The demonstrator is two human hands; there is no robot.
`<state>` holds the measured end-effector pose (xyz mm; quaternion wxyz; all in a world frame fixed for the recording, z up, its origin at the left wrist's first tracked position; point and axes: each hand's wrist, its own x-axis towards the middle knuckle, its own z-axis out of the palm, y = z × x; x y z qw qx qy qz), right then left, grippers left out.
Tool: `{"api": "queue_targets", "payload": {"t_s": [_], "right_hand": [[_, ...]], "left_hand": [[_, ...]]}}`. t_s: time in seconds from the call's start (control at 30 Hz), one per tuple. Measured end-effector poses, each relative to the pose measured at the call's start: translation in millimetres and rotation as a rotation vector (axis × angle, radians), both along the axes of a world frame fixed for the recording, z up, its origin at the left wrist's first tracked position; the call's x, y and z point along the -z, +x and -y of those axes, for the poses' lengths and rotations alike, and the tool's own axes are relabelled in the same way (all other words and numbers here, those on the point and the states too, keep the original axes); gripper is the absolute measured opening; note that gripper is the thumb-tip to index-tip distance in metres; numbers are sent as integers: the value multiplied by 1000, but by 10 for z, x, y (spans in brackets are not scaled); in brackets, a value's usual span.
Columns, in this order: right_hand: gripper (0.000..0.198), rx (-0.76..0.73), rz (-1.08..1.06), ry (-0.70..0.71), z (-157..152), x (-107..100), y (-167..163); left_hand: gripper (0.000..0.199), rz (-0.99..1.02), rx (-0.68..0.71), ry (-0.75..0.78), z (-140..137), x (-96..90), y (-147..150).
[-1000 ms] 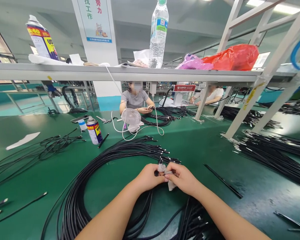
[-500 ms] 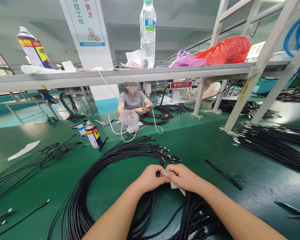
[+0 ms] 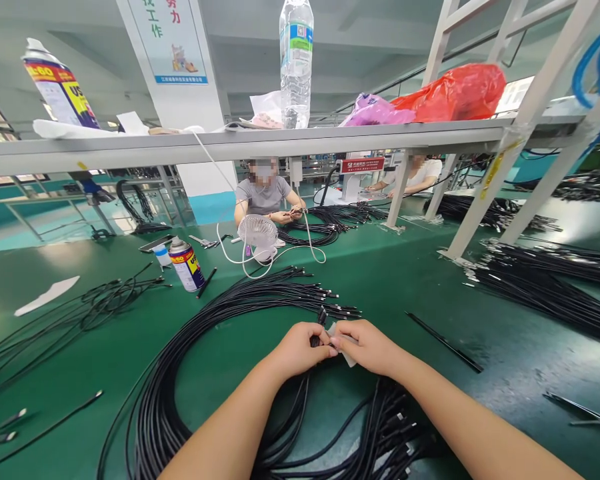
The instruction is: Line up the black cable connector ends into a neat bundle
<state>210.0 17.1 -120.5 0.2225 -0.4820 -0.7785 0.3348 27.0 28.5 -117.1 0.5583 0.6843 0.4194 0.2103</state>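
Observation:
My left hand is closed around a black cable, whose connector end sticks up past the fingers. Right beside it, my right hand pinches a small white cloth or tissue against the cable end; the fingertips of both hands meet there and hide the contact. A long curved bundle of black cables arcs round on the left, its plugs lying just beyond my hands. Below my forearms rests another heap of black cables with metal plugs.
A spray can, a small white fan and its white cord stand farther back on the green table. Tweezers and a thin black rod lie at right. A shelf crosses above; a co-worker sits opposite.
The white cloth has shifted in my right fingers, and less of it hangs down below them. My left hand keeps its grip on the cable. The view has tilted slightly.

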Motion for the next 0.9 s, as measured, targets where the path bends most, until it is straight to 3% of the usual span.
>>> {"api": "queue_targets", "payload": {"t_s": [0.17, 0.47, 0.77, 0.9], "right_hand": [[37, 41, -14, -16, -7, 10, -17], [17, 31, -227, -129, 7, -17, -6], [38, 88, -331, -230, -2, -14, -13], [37, 101, -331, -233, 18, -26, -37]], "left_hand": [[13, -5, -20, 67, 39, -12, 56], [21, -1, -42, 34, 8, -23, 0], [18, 22, -38, 73, 17, -44, 15], [17, 19, -36, 73, 14, -6, 12]]}}
